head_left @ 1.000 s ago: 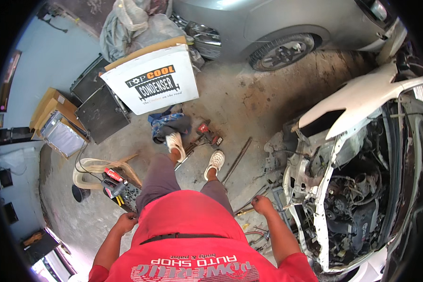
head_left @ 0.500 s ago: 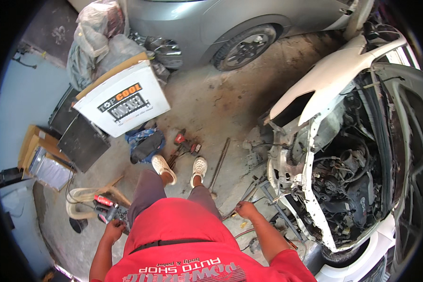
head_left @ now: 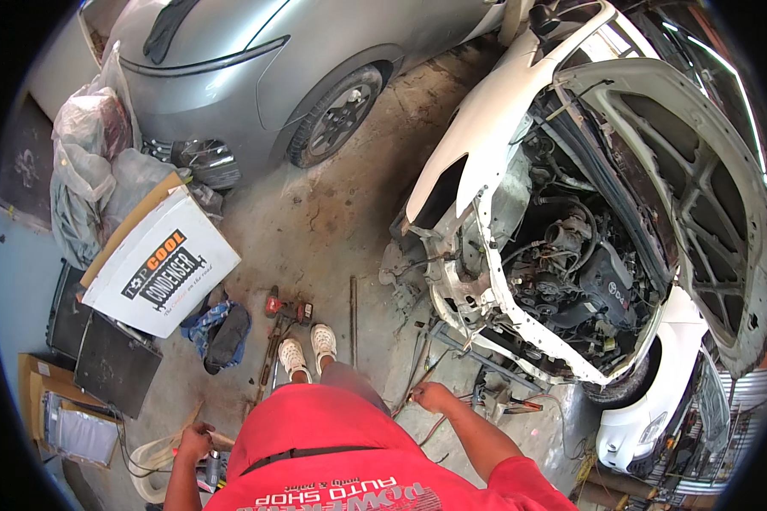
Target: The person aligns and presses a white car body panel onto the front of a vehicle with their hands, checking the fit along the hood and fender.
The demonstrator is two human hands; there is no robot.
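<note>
My left hand (head_left: 196, 442) is low at my left side, its fingers curled. A grey and black device (head_left: 212, 468) shows just below it, partly hidden by my shirt. Whether my fingers hold anything there is not clear. My right hand (head_left: 435, 398) is held out to my right with the fingers closed. Something small and pale shows at its fingertips, too small to name. Beneath that hand run reddish cables (head_left: 432, 431) on the floor. Nearest beyond it stands a white car (head_left: 494, 300) with its front stripped and the engine (head_left: 601, 294) exposed.
A cordless power tool (head_left: 291, 311) and a long metal bar (head_left: 354, 319) lie on the floor ahead. A white carton (head_left: 164, 268), dark flat panels (head_left: 118, 364) and a blue cloth (head_left: 201, 330) are at left. A silver car (head_left: 256, 94) stands behind; the raised hood (head_left: 699, 196) is at right.
My view has turned right, so the white car sits nearer the middle. My feet have shifted and stand closer together. Both hands remain low at my sides, fingers still curled.
</note>
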